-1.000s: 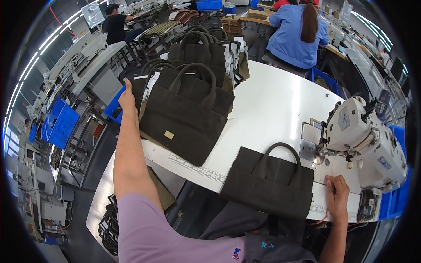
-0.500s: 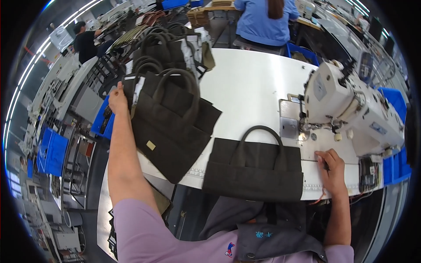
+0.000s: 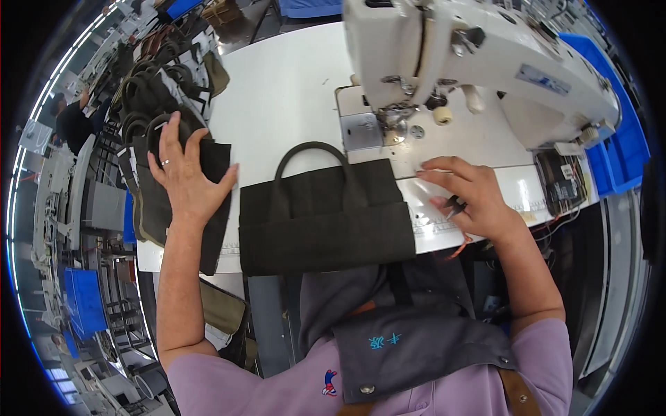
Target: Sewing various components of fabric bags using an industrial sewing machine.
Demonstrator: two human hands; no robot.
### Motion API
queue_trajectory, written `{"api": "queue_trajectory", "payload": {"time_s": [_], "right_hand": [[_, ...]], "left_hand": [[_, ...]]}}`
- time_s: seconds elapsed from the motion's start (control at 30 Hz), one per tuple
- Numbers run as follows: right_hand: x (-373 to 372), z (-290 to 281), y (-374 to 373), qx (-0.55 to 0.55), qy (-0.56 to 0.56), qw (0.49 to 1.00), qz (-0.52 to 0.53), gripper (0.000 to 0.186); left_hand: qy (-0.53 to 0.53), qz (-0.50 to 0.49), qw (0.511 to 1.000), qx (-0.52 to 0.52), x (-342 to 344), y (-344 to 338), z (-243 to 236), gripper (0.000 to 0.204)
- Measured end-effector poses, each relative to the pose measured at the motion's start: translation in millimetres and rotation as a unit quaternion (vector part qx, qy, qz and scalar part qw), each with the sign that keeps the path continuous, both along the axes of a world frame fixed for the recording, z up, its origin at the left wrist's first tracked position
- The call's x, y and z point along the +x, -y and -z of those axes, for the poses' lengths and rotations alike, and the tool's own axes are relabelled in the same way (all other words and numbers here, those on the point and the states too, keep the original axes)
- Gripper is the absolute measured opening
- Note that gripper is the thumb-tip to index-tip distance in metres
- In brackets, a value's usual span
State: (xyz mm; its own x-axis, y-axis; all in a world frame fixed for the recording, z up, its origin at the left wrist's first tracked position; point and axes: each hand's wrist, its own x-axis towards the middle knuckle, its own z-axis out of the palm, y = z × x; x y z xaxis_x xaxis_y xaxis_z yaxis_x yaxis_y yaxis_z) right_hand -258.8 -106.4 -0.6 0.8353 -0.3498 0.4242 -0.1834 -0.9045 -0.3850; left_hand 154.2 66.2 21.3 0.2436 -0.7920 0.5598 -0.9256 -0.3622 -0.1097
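A dark olive bag panel with one rounded handle lies flat at the front edge of the white table, before me. Left of it, my left hand is open, its fingers spread over a stack of similar dark bag panels with handles; whether it touches them I cannot tell. On the right, my right hand is curled around a small dark pointed tool, mostly hidden in the palm, with forefinger stretched toward the machine. That hand is just off the panel's right edge.
A white sewing machine stands on the right of the table, its metal needle plate beyond the panel. More handled bag panels are heaped at the far left. Blue bins stand at the right. A person sits far left.
My left hand has come off the stack's far left edge and spread over the panels. The stack's top panel has shifted left. My view has turned right and nearer the machine.
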Motion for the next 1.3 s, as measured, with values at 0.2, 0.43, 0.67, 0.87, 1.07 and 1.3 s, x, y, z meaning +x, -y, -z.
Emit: {"api": "queue_trajectory", "payload": {"time_s": [0.2,0.43,0.67,0.87,1.07,1.3], "right_hand": [[2,0,-10,-0.008,-0.042,0.995,-0.087,0.042],[16,7,-2,-0.026,-0.055,0.993,-0.105,0.038],[19,7,12,-0.015,-0.079,0.992,-0.092,0.038],[31,1,51,0.057,-0.004,0.996,-0.075,0.029],[29,0,45,0.059,-0.035,0.997,0.034,0.028],[28,13,44,0.042,0.016,0.999,-0.018,0.025]], "left_hand": [[0.13,-0.016,0.986,-0.102,18,8,-5,0.041],[0.023,0.098,0.987,-0.125,41,21,-9,0.044],[-0.254,0.323,0.909,0.067,-167,26,-4,0.047],[-0.214,0.337,0.907,0.136,-173,54,21,0.066],[-0.288,0.34,0.876,0.182,-152,65,18,0.054],[-0.337,0.257,0.894,0.143,-166,81,25,0.017]]}}
